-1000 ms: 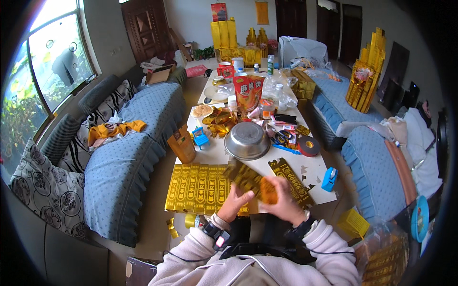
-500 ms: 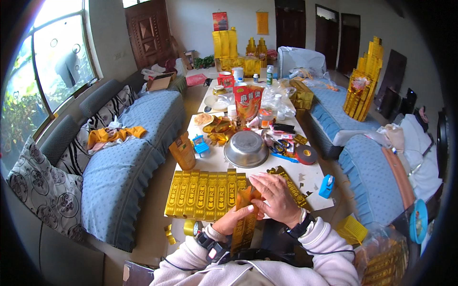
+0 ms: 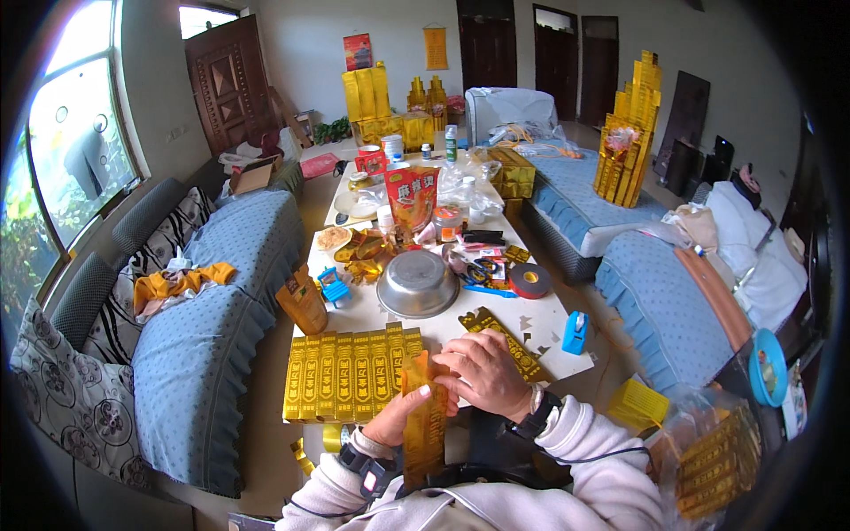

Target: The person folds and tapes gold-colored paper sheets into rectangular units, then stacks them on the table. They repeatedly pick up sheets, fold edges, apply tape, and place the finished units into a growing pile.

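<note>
I am gripping the long gold foil strip (image 3: 423, 425) upright over my lap with my left hand (image 3: 396, 425) closed on its lower part, my right hand (image 3: 482, 372) pinching its top edge — pressing the fold squarely, beside the row of finished gold bars (image 3: 350, 376) on the table (image 3: 549, 323).

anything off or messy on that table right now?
Mostly clutter. Small gold paper scraps lie loose on the white table near the metal bowl. One gold strip lies diagonally, askew from the neat row of gold bars. Both hands hold a folded gold sheet. No spills visible.
</note>
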Demonstrator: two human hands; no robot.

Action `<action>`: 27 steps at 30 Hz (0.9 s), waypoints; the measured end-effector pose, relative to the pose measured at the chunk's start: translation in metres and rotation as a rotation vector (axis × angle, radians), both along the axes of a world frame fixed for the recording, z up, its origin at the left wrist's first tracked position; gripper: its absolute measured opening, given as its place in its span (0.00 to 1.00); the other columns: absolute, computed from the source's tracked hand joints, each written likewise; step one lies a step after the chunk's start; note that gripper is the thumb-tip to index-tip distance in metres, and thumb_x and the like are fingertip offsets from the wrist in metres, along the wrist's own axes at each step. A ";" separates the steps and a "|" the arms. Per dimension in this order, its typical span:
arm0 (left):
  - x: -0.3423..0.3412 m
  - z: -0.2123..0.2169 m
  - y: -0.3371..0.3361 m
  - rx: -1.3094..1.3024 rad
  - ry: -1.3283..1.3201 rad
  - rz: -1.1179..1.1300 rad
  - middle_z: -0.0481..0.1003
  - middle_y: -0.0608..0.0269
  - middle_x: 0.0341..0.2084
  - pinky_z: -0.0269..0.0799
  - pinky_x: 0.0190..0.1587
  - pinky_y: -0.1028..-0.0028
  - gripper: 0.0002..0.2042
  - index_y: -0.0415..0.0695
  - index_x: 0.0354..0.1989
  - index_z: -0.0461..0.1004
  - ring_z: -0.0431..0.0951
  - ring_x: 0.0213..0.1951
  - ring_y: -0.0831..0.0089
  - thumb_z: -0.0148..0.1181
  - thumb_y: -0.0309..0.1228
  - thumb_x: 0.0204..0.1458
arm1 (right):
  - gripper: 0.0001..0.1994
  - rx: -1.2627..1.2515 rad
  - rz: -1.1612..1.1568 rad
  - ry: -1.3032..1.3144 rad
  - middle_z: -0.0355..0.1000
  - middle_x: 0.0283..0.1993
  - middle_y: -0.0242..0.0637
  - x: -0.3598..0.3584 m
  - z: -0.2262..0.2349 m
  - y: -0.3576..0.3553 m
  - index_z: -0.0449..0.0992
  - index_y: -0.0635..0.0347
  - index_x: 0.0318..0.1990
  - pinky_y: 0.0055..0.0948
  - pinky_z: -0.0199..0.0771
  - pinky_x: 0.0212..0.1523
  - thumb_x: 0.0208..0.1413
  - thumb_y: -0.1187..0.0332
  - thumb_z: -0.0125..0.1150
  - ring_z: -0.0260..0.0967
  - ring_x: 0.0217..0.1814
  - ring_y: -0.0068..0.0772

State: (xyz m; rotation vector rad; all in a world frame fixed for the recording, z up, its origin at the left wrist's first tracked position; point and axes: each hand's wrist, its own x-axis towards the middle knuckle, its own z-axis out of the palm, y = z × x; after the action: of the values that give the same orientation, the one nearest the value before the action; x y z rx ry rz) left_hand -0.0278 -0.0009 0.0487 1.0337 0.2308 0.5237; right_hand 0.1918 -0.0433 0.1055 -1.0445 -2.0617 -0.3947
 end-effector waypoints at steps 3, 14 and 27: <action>0.004 0.003 -0.003 0.079 0.029 0.043 0.77 0.53 0.48 0.74 0.56 0.66 0.33 0.37 0.62 0.70 0.79 0.49 0.65 0.56 0.57 0.65 | 0.17 -0.140 0.052 0.070 0.75 0.51 0.31 0.003 0.003 0.002 0.80 0.50 0.50 0.43 0.59 0.64 0.56 0.59 0.74 0.68 0.58 0.35; 0.002 0.005 -0.003 0.194 0.204 -0.036 0.73 0.62 0.45 0.72 0.53 0.71 0.32 0.40 0.72 0.62 0.74 0.47 0.72 0.61 0.46 0.66 | 0.19 -0.908 0.362 0.254 0.76 0.63 0.46 0.028 0.009 0.010 0.88 0.49 0.42 0.54 0.42 0.77 0.52 0.47 0.77 0.62 0.77 0.44; 0.011 0.025 0.013 0.344 0.190 0.554 0.75 0.66 0.50 0.72 0.55 0.71 0.29 0.40 0.63 0.69 0.74 0.50 0.76 0.73 0.41 0.58 | 0.49 -0.582 0.386 0.727 0.60 0.73 0.45 0.004 -0.012 0.022 0.55 0.58 0.74 0.45 0.59 0.76 0.52 0.54 0.82 0.58 0.77 0.43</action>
State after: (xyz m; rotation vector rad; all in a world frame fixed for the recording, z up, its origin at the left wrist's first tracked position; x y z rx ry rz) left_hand -0.0164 0.0117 0.0742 1.3612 0.6215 0.9909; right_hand 0.1955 -0.0208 0.0933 -0.8856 -1.6513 0.7260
